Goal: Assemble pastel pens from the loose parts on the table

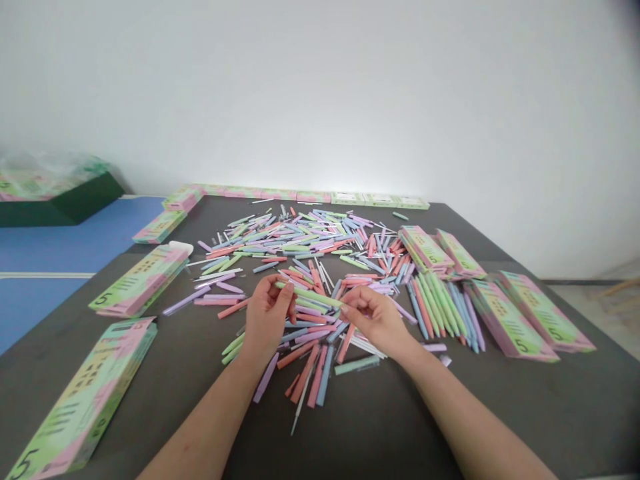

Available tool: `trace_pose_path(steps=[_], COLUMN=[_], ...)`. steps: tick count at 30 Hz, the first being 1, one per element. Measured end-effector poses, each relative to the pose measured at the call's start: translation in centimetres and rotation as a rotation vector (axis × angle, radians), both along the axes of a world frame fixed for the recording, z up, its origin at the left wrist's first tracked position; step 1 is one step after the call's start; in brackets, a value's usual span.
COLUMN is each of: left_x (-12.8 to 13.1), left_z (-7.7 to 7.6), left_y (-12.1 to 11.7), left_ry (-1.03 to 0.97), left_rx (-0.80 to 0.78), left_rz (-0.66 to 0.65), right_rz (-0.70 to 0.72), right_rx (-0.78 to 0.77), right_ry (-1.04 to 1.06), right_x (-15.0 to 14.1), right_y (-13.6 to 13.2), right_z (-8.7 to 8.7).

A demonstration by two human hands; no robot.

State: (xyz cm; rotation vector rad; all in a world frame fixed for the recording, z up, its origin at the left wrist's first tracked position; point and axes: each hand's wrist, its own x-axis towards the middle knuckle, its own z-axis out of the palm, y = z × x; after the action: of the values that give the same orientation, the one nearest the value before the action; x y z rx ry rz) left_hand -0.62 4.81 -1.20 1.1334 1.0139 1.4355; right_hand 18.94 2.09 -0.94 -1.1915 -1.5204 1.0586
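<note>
The left hand (267, 317) and the right hand (375, 320), two in all, pinch together one green pen (310, 295) by its ends, above a big pile of pastel pens (310, 240) on a dark table (400, 427), with more than ten flat boxes (85, 400) around it.

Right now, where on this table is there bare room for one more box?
Dark tabletop shows between your forearms, below the pastel pens, and beside the front-left box. Pens crowd your left hand and right hand.
</note>
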Motion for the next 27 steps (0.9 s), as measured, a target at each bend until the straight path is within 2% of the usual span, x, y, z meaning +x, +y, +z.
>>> trace_pose_path(steps=[6,9,13,16,19,23,27], left_x=[0.2,0.5,1.0,1.4,1.7,2.5,3.3], left_z=[0.7,0.9,0.5,-0.1,0.1,2.1,3.8], left_y=[-0.3,-0.6,-1.0,-1.2,-1.6,-2.9,-4.3], left_ry=[0.135,0.137,0.168,0.252,0.347,0.548,0.708], left_rx=[-0.027,-0.006,0.05,0.083,0.133,0.251,0.36], left_rz=[-0.081,-0.117,-0.127,-0.133,-0.135,-0.167,-0.208], right_rz=[0.059,0.078,-0.047,-0.165,-0.283,-0.434,-0.545], right_rx=[0.15,0.222,0.296,0.2,0.082,-0.006,-0.151], right_ry=[-0.387,-0.495,-0.572,-0.627,-0.665,-0.796,-0.977], right_x=[0.2,0.2,0.7,1.9,3.7,6.9,9.9], right_y=[-0.3,-0.4,0.0,0.3,0.2,-0.4,-1.3], right_z=[0.4,0.9,1.9,3.0,4.0,4.2,3.0])
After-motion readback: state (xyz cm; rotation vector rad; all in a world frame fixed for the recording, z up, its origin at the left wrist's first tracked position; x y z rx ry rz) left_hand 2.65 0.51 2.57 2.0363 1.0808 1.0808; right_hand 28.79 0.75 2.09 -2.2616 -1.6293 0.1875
